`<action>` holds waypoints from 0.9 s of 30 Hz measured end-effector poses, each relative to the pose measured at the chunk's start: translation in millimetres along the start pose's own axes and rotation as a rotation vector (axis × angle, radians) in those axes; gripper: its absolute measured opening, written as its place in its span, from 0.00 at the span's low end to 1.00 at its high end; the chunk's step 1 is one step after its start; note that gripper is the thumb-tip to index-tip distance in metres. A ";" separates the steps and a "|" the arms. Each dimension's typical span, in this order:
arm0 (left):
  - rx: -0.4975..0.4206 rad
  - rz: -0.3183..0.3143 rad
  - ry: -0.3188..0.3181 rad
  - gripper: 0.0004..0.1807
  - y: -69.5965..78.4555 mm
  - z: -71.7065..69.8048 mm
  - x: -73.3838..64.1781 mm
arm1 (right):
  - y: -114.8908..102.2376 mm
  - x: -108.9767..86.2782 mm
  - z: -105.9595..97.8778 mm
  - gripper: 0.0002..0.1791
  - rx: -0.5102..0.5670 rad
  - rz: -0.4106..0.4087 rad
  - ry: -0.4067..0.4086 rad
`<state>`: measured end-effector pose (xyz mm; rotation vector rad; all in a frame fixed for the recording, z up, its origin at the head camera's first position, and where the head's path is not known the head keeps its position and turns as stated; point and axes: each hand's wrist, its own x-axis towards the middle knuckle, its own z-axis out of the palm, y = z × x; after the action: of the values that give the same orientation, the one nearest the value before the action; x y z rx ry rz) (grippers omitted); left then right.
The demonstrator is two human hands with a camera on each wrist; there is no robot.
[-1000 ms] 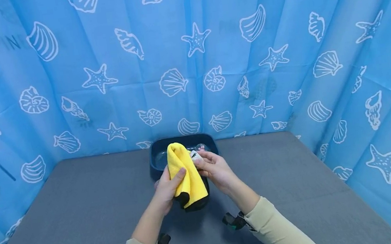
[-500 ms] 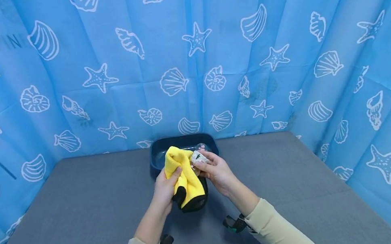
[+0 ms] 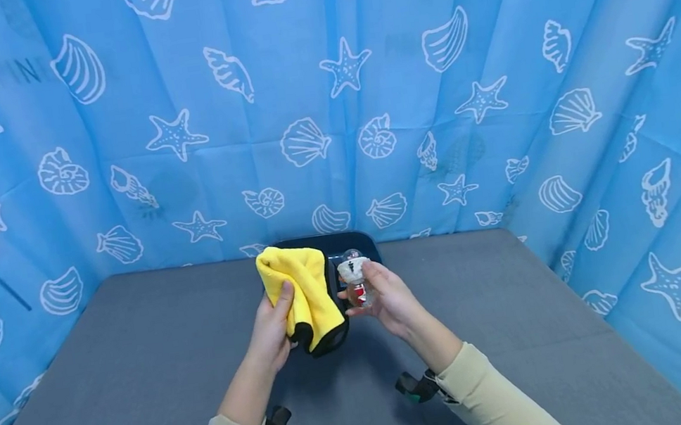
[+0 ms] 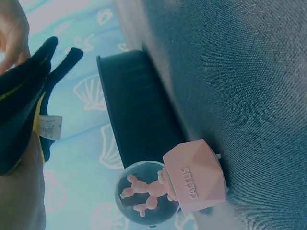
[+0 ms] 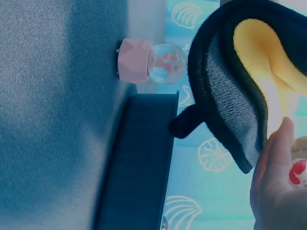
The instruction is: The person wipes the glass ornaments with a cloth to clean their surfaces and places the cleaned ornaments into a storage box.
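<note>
My left hand (image 3: pixel 269 335) grips a folded yellow cloth (image 3: pixel 298 281) with black edging, thumb on top. To its right, my right hand (image 3: pixel 399 304) holds a small snow globe (image 3: pixel 360 295) by its sides, white base up and clear ball down, with a red and white figure inside. A narrow gap separates globe and cloth in the head view. Both hands are above the table in front of a dark blue bin (image 3: pixel 373 245). In the right wrist view, the cloth (image 5: pixel 235 91) shows a grey underside, and only part of the held globe (image 5: pixel 298 172) appears.
A second clear globe (image 3: pixel 352 254) shows in the bin's right side. Beside the bin, a pink-based globe (image 4: pixel 196 177) with a balloon-dog figure stands upright on the grey table (image 3: pixel 166 347). Behind rises a blue shell-print curtain (image 3: pixel 314 102).
The snow globe has come away from the cloth and more of its ball and figure now shows. My left hand and the cloth have shifted left; my right hand has moved slightly right.
</note>
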<state>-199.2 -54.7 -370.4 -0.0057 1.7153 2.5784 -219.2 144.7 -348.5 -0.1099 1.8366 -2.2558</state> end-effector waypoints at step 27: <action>0.328 0.128 -0.078 0.30 -1.1 6.3 -4.4 | -8.4 -2.5 -6.5 0.30 -0.267 -0.013 -0.195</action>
<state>-194.6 -48.6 -368.9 0.2195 2.1489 2.3068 -219.2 153.1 -341.5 -0.3741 2.0207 -1.9188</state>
